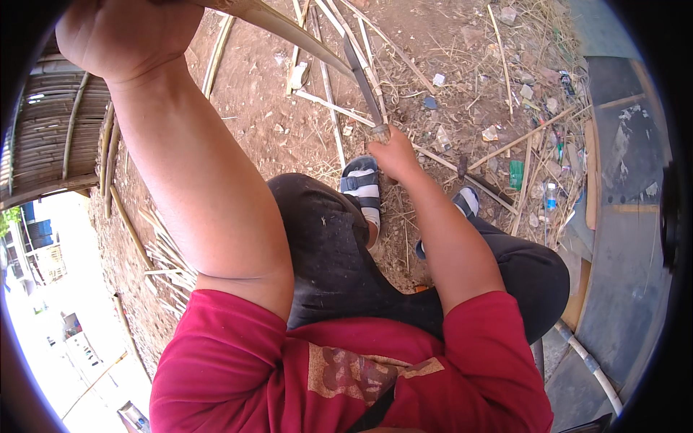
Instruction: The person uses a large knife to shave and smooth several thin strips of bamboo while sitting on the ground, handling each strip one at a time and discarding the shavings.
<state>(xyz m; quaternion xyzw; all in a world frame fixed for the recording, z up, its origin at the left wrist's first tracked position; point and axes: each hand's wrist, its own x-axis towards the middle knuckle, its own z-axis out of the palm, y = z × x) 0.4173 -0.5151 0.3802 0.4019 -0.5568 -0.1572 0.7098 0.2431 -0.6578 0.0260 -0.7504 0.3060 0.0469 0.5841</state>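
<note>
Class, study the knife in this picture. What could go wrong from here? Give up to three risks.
1. The knife in the bare right hand could skid along the pole, perhaps towards the left hand.
2. A missed stroke might reach the sandal, which shows just below the right hand in this view.
3. Loose sticks on the ground could trip someone.

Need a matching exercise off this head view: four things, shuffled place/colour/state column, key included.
Things:
1. Knife
2. Left hand
3. Trousers
4. Small bottle

Descriptions:
A. Black
B. On the littered ground, at the picture's right
C. Gripped in the right hand
D. Upper left, beside a long pale strip

Pairs: 1-C, 2-D, 3-A, 4-B
</note>
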